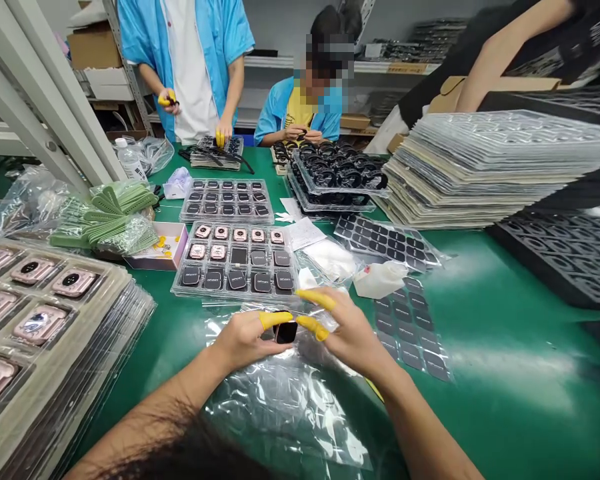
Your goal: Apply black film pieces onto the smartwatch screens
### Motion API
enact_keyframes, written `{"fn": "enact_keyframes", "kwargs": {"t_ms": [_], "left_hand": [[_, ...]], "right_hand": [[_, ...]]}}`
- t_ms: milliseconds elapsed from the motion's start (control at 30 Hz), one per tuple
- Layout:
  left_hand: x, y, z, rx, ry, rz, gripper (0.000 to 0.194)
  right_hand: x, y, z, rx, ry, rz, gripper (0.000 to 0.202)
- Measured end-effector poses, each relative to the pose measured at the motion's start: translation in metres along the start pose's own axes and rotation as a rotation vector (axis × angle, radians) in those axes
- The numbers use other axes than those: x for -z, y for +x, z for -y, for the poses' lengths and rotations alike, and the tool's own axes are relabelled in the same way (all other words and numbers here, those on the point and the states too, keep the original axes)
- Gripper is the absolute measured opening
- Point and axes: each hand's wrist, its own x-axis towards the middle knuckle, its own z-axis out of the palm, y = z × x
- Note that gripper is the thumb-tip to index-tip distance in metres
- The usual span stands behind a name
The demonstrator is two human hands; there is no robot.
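Watch (287, 332) is pinched by the left hand (245, 340) over the plastic (280, 407), just in front of the tray (230, 296), while the right hand (353, 327) has its fingers spread right beside it, can't tell if they're touching. Going by the tray I'd guess about halfway: seven slots show black squares (237, 279), seven pink watches (239, 235) have none on yet, and the middle slot just looks dark. Plenty more squares on the sheet (407, 331) off to the right, too.
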Motion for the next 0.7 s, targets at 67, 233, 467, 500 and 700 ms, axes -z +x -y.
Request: {"fn": "enact_keyframes", "kwargs": {"t_ms": [67,233,467,500,700], "left_hand": [[0.003,-0.001,0.001,-0.026,0.028,0.045,0.035],[0.009,0.001,-0.003,-0.084,-0.033,0.136,0.024],[0.007,0.0,-0.006,-0.067,0.006,0.147,0.027],[0.007,0.0,-0.005,-0.079,0.01,0.129,0.027],[0.004,0.0,-0.001,-0.16,0.063,0.128,0.029]], "right_hand": [[-0.002,-0.003,0.005,0.006,0.113,0.14,0.031],[-0.01,-0.003,0.011,-0.186,0.233,0.134,0.021],[-0.006,0.001,0.014,-0.318,0.353,0.113,0.027],[-0.007,0.001,0.014,-0.338,0.381,0.116,0.031],[-0.017,0.001,0.015,-0.465,0.497,0.095,0.051]]}}
